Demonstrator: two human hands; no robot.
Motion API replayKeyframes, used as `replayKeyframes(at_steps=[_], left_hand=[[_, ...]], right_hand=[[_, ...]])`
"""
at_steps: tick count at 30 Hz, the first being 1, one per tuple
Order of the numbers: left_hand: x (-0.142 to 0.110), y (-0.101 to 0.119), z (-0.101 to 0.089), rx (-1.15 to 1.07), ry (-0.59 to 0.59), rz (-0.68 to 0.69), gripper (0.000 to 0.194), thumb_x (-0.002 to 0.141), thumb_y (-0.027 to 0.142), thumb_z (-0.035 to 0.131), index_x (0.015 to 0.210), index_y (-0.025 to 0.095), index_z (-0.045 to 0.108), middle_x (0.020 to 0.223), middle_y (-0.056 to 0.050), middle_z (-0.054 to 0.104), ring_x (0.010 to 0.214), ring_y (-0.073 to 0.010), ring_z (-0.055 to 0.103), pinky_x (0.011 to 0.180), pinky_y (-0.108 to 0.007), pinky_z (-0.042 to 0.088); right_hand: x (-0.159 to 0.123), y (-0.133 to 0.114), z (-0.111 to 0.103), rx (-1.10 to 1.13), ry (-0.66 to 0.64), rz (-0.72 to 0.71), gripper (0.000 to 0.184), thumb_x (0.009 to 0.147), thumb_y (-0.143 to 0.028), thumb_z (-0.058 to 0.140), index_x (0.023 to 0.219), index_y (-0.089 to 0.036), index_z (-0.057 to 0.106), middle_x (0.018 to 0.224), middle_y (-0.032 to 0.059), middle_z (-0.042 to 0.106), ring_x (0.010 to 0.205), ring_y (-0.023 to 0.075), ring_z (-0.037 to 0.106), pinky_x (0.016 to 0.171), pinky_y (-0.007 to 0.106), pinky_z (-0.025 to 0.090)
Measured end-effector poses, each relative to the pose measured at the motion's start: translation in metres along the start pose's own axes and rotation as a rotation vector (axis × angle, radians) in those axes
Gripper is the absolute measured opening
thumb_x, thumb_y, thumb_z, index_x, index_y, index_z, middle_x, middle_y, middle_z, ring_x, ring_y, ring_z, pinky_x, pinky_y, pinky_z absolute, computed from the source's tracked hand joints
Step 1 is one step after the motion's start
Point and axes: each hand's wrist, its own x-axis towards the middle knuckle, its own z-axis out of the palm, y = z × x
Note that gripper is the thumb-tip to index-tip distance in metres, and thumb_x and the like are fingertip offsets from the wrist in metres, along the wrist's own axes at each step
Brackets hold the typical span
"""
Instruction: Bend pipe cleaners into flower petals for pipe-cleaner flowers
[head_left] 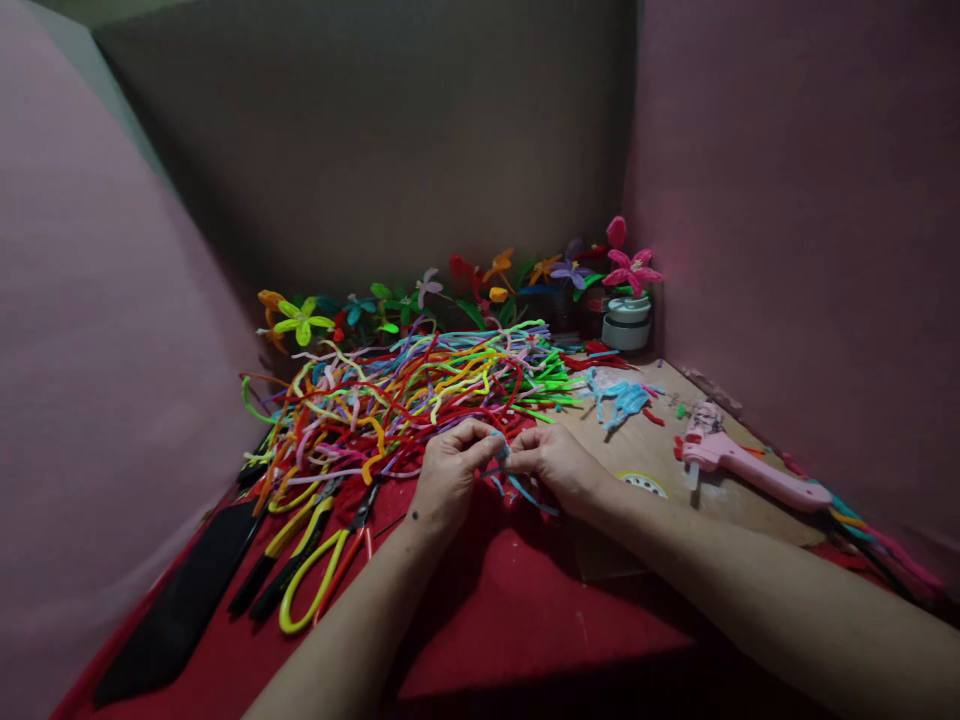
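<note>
My left hand and my right hand meet over the red cloth, fingers pinched together on a light blue pipe cleaner that trails down between them. Just beyond my hands lies a big tangled heap of colourful pipe cleaners. A small bunch of light blue pipe cleaners rests to the right on a wooden board.
Yellow-handled scissors and pliers lie left of my left arm. A pink glue gun sits on the board at right. Finished pipe-cleaner flowers line the back wall, a pink one in a white pot. Pink walls close both sides.
</note>
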Motion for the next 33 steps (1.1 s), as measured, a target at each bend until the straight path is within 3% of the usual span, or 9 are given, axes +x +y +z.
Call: replayKeyframes(at_steps=[4,8,11,14,17,21,23,27,33], left_hand=[[0.004,0.001,-0.001,0.005,0.027,-0.046,0.028,0.069,0.041,0.061,0.072,0.013,0.061,0.062,0.000,0.056,0.054,-0.0091,0.046,0.054,-0.020,0.036],[0.004,0.003,-0.004,0.194,-0.057,-0.097,0.029,0.065,0.042,0.065,0.072,0.014,0.062,0.057,0.002,0.052,0.048,-0.0081,0.041,0.048,-0.020,0.032],[0.001,-0.001,-0.005,0.343,-0.019,0.065,0.022,0.066,0.036,0.065,0.061,0.015,0.059,0.056,0.003,0.051,0.054,-0.0098,0.043,0.054,-0.021,0.034],[0.000,-0.006,-0.005,0.412,0.028,0.232,0.018,0.072,0.033,0.060,0.065,0.017,0.059,0.064,0.001,0.054,0.061,-0.0113,0.047,0.061,-0.021,0.037],[-0.001,-0.007,-0.003,0.408,-0.012,0.252,0.014,0.073,0.032,0.060,0.073,0.018,0.058,0.069,0.001,0.056,0.064,-0.0118,0.050,0.062,-0.022,0.039],[-0.003,-0.002,-0.002,0.471,0.002,0.320,0.017,0.073,0.031,0.060,0.062,0.018,0.058,0.063,0.001,0.054,0.061,-0.0107,0.048,0.061,-0.021,0.037],[-0.002,0.000,-0.004,0.382,0.065,0.250,0.022,0.072,0.032,0.061,0.058,0.017,0.055,0.055,0.003,0.049,0.053,-0.0086,0.042,0.054,-0.020,0.034],[0.004,-0.004,-0.009,0.020,0.142,-0.044,0.030,0.072,0.041,0.060,0.061,0.015,0.053,0.048,0.006,0.043,0.041,-0.0043,0.033,0.041,-0.018,0.025],[-0.001,-0.011,0.008,-0.268,-0.284,-0.337,0.028,0.070,0.038,0.065,0.076,0.012,0.056,0.059,0.001,0.053,0.041,-0.0027,0.040,0.039,-0.015,0.028]], right_hand=[[0.002,0.003,-0.003,0.050,0.025,-0.076,0.017,0.061,-0.021,0.058,0.049,-0.016,0.046,0.036,-0.0066,0.041,0.030,0.0052,0.030,0.035,0.021,0.019],[0.006,0.002,-0.005,0.065,0.094,-0.129,0.020,0.062,-0.021,0.057,0.049,-0.017,0.043,0.037,-0.0073,0.038,0.033,0.0050,0.030,0.037,0.021,0.019],[0.008,0.002,-0.007,0.066,0.136,-0.157,0.021,0.061,-0.023,0.059,0.050,-0.016,0.043,0.040,-0.0075,0.037,0.037,0.0046,0.030,0.040,0.021,0.020],[0.010,0.002,-0.008,0.050,0.163,-0.175,0.019,0.061,-0.024,0.060,0.053,-0.016,0.045,0.043,-0.0074,0.038,0.039,0.0045,0.030,0.042,0.021,0.021],[0.009,0.002,-0.007,0.000,0.161,-0.180,0.018,0.061,-0.023,0.059,0.053,-0.016,0.045,0.042,-0.0073,0.037,0.039,0.0045,0.029,0.041,0.021,0.020],[0.008,0.003,-0.005,0.026,0.108,-0.137,0.021,0.061,-0.023,0.057,0.049,-0.017,0.041,0.038,-0.0070,0.036,0.035,0.0044,0.028,0.039,0.021,0.020],[0.010,0.004,-0.006,0.096,0.127,-0.130,0.022,0.062,-0.024,0.057,0.050,-0.017,0.040,0.037,-0.0071,0.036,0.034,0.0044,0.028,0.038,0.021,0.019],[0.014,0.007,-0.007,0.198,0.211,-0.136,0.025,0.063,-0.029,0.058,0.052,-0.018,0.039,0.038,-0.0071,0.037,0.034,0.0046,0.029,0.037,0.021,0.018],[0.012,0.008,-0.005,0.242,0.201,-0.221,0.023,0.063,-0.034,0.062,0.063,-0.016,0.046,0.045,-0.0086,0.039,0.037,0.0042,0.031,0.038,0.020,0.023]])
